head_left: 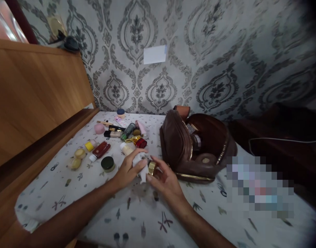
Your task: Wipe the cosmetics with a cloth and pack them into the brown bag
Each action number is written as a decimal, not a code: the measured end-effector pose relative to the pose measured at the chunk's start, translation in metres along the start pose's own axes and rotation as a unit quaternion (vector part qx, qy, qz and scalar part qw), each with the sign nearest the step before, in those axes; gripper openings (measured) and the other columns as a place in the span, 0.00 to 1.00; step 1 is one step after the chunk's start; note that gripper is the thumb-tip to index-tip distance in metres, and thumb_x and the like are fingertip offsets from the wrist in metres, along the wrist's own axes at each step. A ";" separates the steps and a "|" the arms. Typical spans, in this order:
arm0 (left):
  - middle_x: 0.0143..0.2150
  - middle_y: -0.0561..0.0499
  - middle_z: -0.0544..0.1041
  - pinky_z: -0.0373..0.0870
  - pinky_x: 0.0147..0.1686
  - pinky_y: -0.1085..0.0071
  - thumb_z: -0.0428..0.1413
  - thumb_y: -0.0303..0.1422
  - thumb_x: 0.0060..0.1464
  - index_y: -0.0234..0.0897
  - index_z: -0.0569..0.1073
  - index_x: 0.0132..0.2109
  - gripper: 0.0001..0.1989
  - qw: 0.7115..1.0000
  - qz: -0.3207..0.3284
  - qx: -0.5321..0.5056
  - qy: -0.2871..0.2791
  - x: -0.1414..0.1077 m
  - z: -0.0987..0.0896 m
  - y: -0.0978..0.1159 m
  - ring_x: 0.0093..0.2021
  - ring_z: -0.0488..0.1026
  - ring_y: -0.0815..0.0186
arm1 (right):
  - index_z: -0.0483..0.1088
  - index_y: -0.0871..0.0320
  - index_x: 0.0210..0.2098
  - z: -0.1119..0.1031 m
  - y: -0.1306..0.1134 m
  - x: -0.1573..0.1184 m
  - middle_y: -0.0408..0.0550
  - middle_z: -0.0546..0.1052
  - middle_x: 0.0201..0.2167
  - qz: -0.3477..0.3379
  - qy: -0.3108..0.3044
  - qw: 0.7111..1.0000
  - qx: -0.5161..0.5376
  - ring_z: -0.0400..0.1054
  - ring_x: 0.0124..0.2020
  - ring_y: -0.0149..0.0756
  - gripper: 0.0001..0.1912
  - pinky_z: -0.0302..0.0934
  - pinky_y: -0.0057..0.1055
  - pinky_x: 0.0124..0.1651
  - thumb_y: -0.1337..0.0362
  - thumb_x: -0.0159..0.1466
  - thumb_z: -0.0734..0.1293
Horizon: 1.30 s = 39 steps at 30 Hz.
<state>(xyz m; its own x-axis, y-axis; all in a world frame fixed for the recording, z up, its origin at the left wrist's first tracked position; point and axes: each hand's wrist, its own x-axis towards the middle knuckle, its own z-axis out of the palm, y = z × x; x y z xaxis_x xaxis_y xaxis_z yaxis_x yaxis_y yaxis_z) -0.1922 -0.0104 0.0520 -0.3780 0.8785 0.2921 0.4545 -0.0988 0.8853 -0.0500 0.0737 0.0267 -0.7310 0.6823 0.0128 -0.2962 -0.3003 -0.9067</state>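
My left hand (129, 170) is closed on a crumpled white tissue (141, 176). Between the fingers of my right hand (166, 179) is a small gold-coloured container (151, 168), its far side turned toward the tissue. The two touch or nearly touch; my fingers hide part of both. Just behind my left hand lies a pale bottle (127, 148). A dark-lidded jar (108, 164) stands to its left, and a dark red item (141, 143) lies behind my hands. At the right sits an unzipped brown leather bag (175, 144) with some items inside.
On the patterned sheet (101, 213) are a red-brown bottle (101, 151), a yellow-banded container (89, 146), a green bottle (128, 131), a pink tube (141, 128) and a blue-lidded jar (121, 113). A wooden panel (39, 82) borders the left; a papered wall (137, 79) stands behind.
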 end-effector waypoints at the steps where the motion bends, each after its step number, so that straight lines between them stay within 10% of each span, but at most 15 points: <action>1: 0.47 0.48 0.76 0.66 0.50 0.65 0.50 0.46 0.63 0.39 0.71 0.52 0.19 1.000 -0.017 -0.007 0.001 0.001 0.000 0.000 0.47 0.72 0.59 | 0.73 0.51 0.49 -0.001 0.001 0.000 0.46 0.78 0.47 -0.020 0.008 0.999 -0.026 0.72 0.46 0.40 0.33 0.68 0.33 0.47 0.67 0.44 0.82; 6: 0.43 0.50 0.77 0.68 0.49 0.66 0.52 0.48 0.62 0.38 0.73 0.46 0.18 0.992 -0.088 -0.092 0.016 0.008 0.001 -0.006 0.47 0.72 0.60 | 0.73 0.49 0.50 -0.005 0.003 -0.003 0.49 0.76 0.52 -0.106 -0.007 0.980 -0.169 0.68 0.54 0.45 0.29 0.66 0.41 0.54 0.67 0.49 0.79; 12: 0.28 0.54 0.74 0.65 0.17 0.73 0.60 0.54 0.50 0.36 0.71 0.45 0.27 0.914 -0.280 -0.293 -0.034 0.011 0.009 -0.014 0.22 0.71 0.67 | 0.70 0.50 0.55 -0.011 -0.003 -0.004 0.52 0.70 0.61 -0.239 -0.093 0.911 -0.322 0.61 0.64 0.47 0.24 0.54 0.47 0.66 0.67 0.60 0.72; 18: 0.32 0.54 0.72 0.66 0.28 0.74 0.61 0.52 0.51 0.38 0.71 0.44 0.23 0.963 -0.127 -0.229 0.069 0.008 0.007 -0.006 0.30 0.69 0.67 | 0.58 0.55 0.62 -0.016 0.006 0.002 0.58 0.70 0.56 -0.182 0.000 0.924 -0.335 0.67 0.55 0.48 0.37 0.65 0.48 0.56 0.59 0.57 0.74; 24: 0.41 0.52 0.69 0.64 0.37 0.73 0.59 0.42 0.56 0.40 0.68 0.50 0.19 0.994 0.008 -0.094 0.055 0.001 0.002 -0.007 0.37 0.66 0.66 | 0.63 0.54 0.52 -0.011 0.007 0.005 0.47 0.73 0.40 -0.031 -0.054 0.985 -0.159 0.68 0.33 0.35 0.28 0.67 0.29 0.30 0.54 0.56 0.74; 29: 0.42 0.51 0.69 0.63 0.41 0.71 0.59 0.41 0.55 0.39 0.66 0.52 0.21 0.997 0.029 -0.068 0.028 0.000 0.002 -0.009 0.40 0.66 0.63 | 0.66 0.53 0.51 -0.009 0.006 0.005 0.46 0.74 0.41 -0.056 -0.041 0.987 -0.145 0.70 0.36 0.35 0.28 0.68 0.28 0.34 0.59 0.53 0.76; 39: 0.41 0.51 0.72 0.65 0.42 0.71 0.58 0.42 0.56 0.40 0.71 0.47 0.15 0.994 -0.042 -0.096 0.031 0.006 -0.001 -0.005 0.42 0.69 0.62 | 0.62 0.49 0.62 -0.016 0.006 -0.003 0.51 0.70 0.50 -0.295 -0.051 0.856 -0.422 0.71 0.44 0.39 0.30 0.71 0.39 0.49 0.73 0.62 0.65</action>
<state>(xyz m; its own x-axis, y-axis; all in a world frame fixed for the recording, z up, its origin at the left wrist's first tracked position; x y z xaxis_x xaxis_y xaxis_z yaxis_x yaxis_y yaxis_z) -0.1979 -0.0051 0.0497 -0.4597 0.8576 0.2308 0.2594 -0.1189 0.9584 -0.0402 0.0804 0.0147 -0.6705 0.4745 0.5703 -0.1147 0.6932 -0.7116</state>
